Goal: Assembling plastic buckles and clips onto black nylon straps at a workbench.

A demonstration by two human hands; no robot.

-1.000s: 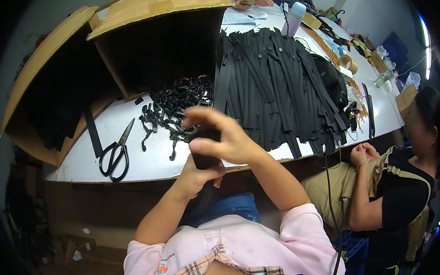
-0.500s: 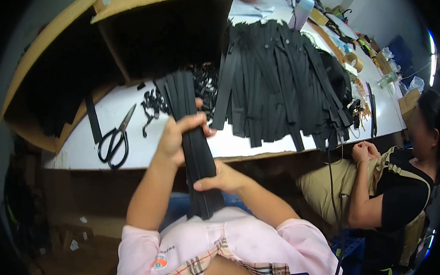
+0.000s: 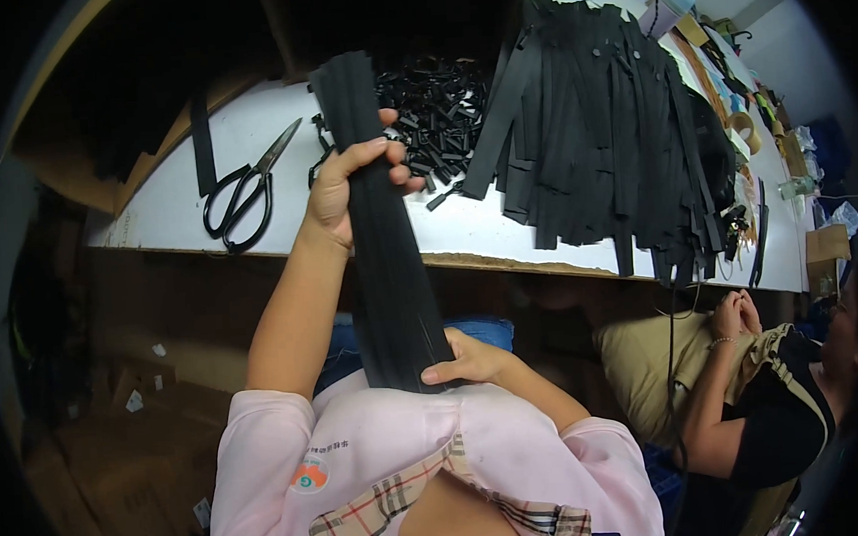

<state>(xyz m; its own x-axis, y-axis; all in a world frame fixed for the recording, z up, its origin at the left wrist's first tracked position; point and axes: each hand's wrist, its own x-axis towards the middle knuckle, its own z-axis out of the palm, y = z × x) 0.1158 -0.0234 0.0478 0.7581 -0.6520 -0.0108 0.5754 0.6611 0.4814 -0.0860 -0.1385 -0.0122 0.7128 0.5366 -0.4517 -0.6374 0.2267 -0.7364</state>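
A bundle of long black zipper strips (image 3: 390,260) runs from above the table edge down to my chest. My left hand (image 3: 347,180) is wrapped round its upper part, with the thumb across the front. Lower down, my right hand (image 3: 468,358) grips the bundle's right edge near its bottom end, thumb on top. Close beyond my left hand, small black pieces that look like zipper pulls (image 3: 435,112) lie heaped on the white table (image 3: 295,217). Black-handled scissors (image 3: 246,200) rest to the left of my left hand, blades pointing away.
A thick pile of black strips (image 3: 597,133) covers the table's right part. One strip (image 3: 203,149) lies beside the scissors. A wooden shelf (image 3: 138,181) stands at the back left. Tape rolls (image 3: 744,132) sit far right. Another person (image 3: 746,397) sits at my right, hands together.
My left hand has moved up and away along the bundle, while my right hand has shifted slightly down and right. The view has tilted, so the table appears higher.
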